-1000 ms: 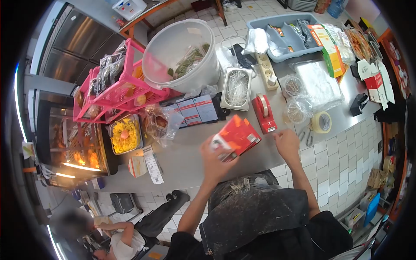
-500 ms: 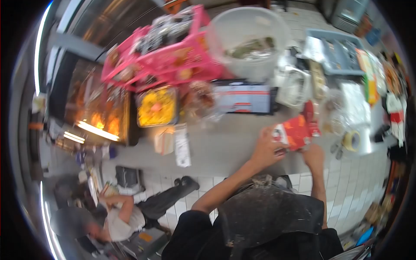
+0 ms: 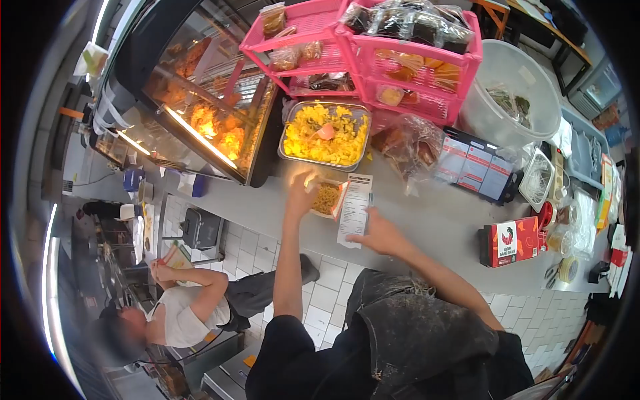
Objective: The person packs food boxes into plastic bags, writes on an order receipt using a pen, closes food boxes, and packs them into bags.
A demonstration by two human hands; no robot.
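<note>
My left hand point(image 3: 303, 192) is at the upper left edge of a small open box of brown food point(image 3: 326, 198), its fingers curled and blurred. To the right of that box, my right hand point(image 3: 379, 233) has its fingers spread at the edge of a printed paper slip point(image 3: 355, 212). Just behind them sits a metal tray of yellow food with an orange piece on top point(image 3: 325, 135). A red box with a white label point(image 3: 510, 241) stands far to the right, touched by neither hand.
A glass display case point(image 3: 213, 113) is at the left, pink baskets point(image 3: 413, 50) at the back. Behind the red box are a tablet point(image 3: 475, 167), a clear tub point(image 3: 510, 100) and a tape dispenser point(image 3: 547, 215). Another person point(image 3: 193, 307) stands at lower left.
The view has swung left. Both hands have let go of the red box, which now stands on the counter, and are at the small food box and slip. The small box now shows its food.
</note>
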